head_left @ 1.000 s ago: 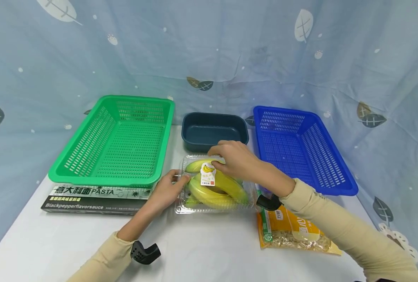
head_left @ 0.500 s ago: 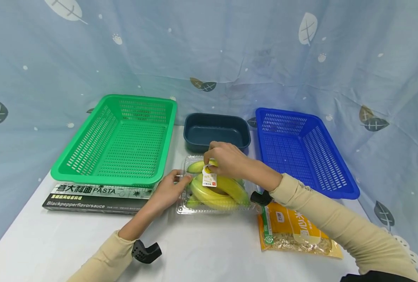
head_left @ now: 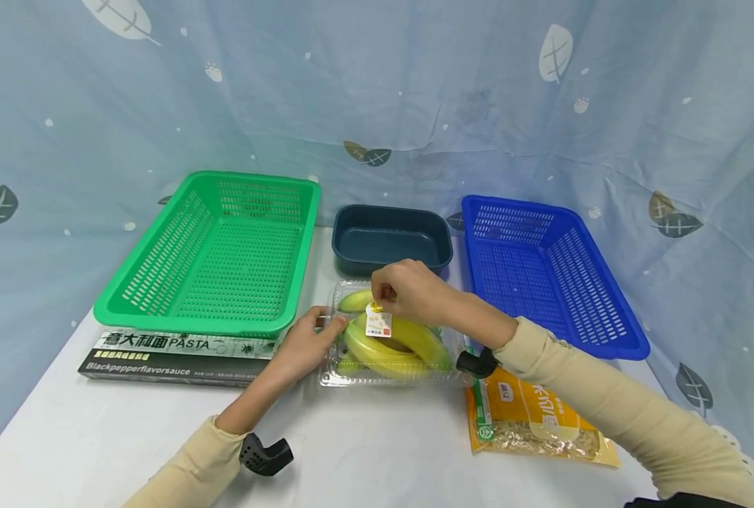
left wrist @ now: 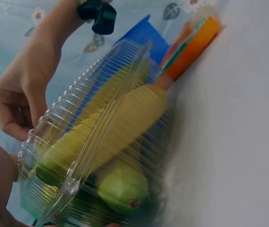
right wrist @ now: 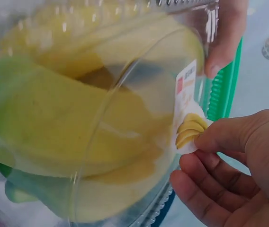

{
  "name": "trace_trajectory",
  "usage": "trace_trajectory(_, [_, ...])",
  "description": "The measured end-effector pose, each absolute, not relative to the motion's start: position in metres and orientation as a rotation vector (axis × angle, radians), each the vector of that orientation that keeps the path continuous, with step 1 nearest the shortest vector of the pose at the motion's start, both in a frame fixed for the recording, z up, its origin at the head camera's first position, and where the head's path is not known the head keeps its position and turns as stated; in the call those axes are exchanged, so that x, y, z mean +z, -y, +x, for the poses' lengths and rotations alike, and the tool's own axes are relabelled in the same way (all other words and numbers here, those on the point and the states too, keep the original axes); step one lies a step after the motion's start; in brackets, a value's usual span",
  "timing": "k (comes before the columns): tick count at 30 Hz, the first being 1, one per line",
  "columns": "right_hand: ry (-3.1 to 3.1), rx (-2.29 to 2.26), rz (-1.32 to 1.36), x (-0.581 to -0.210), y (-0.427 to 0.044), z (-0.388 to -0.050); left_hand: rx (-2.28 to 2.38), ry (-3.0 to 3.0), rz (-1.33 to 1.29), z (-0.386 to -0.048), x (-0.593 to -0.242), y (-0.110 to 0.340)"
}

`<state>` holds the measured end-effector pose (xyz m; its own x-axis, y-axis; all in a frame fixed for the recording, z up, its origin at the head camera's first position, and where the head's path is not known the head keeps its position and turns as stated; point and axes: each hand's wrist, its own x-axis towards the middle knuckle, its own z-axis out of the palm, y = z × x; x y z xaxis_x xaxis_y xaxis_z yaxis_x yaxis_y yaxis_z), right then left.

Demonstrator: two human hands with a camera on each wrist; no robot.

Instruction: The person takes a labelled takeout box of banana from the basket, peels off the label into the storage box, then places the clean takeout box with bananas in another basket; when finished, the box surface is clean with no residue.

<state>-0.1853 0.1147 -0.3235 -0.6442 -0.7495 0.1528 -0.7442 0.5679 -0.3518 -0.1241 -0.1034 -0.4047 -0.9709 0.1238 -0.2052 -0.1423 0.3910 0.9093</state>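
Note:
A clear plastic clamshell box (head_left: pixel 334 378) lies on the table with green-yellow bananas (head_left: pixel 383 358) inside. My left hand (head_left: pixel 302 344) holds the box by its left side, thumb towards the lid. Thumb and forefinger of my right hand (head_left: pixel 413 291) pinch the upper end of a white banana-picture sticker (head_left: pixel 378 326) on the lid. In the right wrist view the sticker's pinched end (right wrist: pixel 191 130) stands off the plastic, while I cannot tell how far its lower end still adheres. The left wrist view shows the bananas (left wrist: pixel 125 123) through the ribbed side of the box.
A green basket (head_left: pixel 202 321) stands at the back left, partly over a black pasta box (head_left: pixel 161 368). Behind the clamshell sits a dark blue tub (head_left: pixel 391 268). To the right are a blue basket (head_left: pixel 596 346) and an orange food bag (head_left: pixel 536 416) under my right forearm.
My right fingers have taken hold of the sticker's upper end and lifted it from the lid. The left hand keeps its place on the box. The view has shifted slightly.

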Motion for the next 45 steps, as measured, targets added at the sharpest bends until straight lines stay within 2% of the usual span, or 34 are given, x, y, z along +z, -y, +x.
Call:
trace_trajectory(21, [-2.798, -0.743, -1.481, -0.292, -0.141, -0.143, 1.587, -2.416, -0.013, -0.121, -0.404, 0.102])
trace_trajectory(31, [-2.84, -0.75, -1.457, -0.285, -0.151, -0.119, 1.499, -2.489, -0.009, -0.105, -0.399, 0.1])
trace_trajectory(38, [-2.895, -0.727, -1.487, -0.276, -0.157, -0.101, 1.335, -2.666, 0.189, -0.082, -0.376, 0.095])
trace_trajectory(45, [-2.943, -0.769, -1.575, -0.264, -0.167, -0.097, 1.229, -2.701, 0.289, -0.068, -0.332, 0.096])
